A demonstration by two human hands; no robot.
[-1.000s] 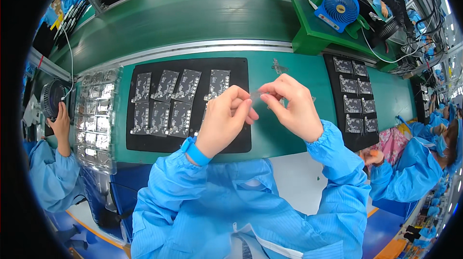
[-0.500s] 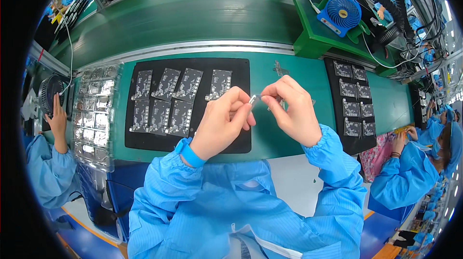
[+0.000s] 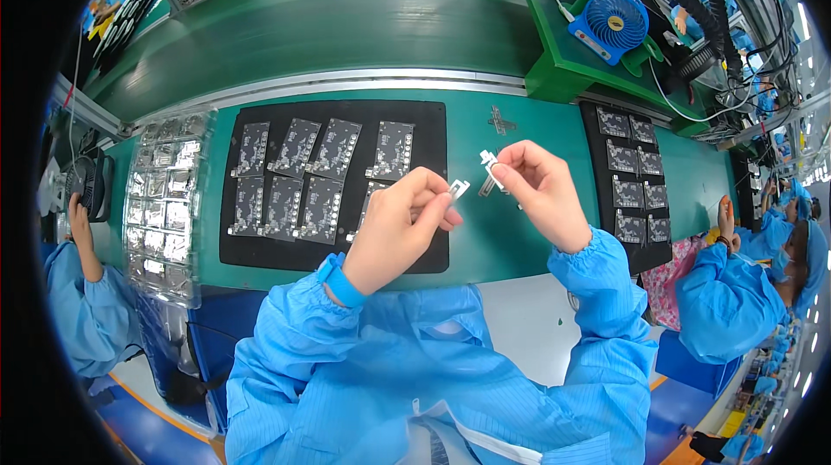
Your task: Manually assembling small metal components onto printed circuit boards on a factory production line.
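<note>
My left hand [image 3: 400, 221] pinches a small silvery metal bracket [image 3: 459, 189] with a squared, hook-like end. It hovers over the right edge of a black mat [image 3: 346, 259] that bears several dark circuit boards [image 3: 325, 210], and it partly hides a board under it. Between the thumb and fingers of my right hand [image 3: 547, 195] is a small narrow metal part [image 3: 490, 173] with a whitish upper end. The two pieces are apart, both above the green table. Just beyond my right hand lies a grey cross-shaped piece [image 3: 500, 122].
A clear plastic tray [image 3: 164, 197] of small shiny parts stands at left. Another black mat with circuit boards [image 3: 625, 158] lies at right. A green belt [image 3: 329, 32] crosses behind a metal rail. A blue fan [image 3: 611, 24] sits on a green stand. Co-workers' hands [image 3: 84, 236] appear at both sides.
My hands have drawn slightly apart, and the small parts that were close together now show separately. My right hand has turned so its metal part stands up more visibly.
</note>
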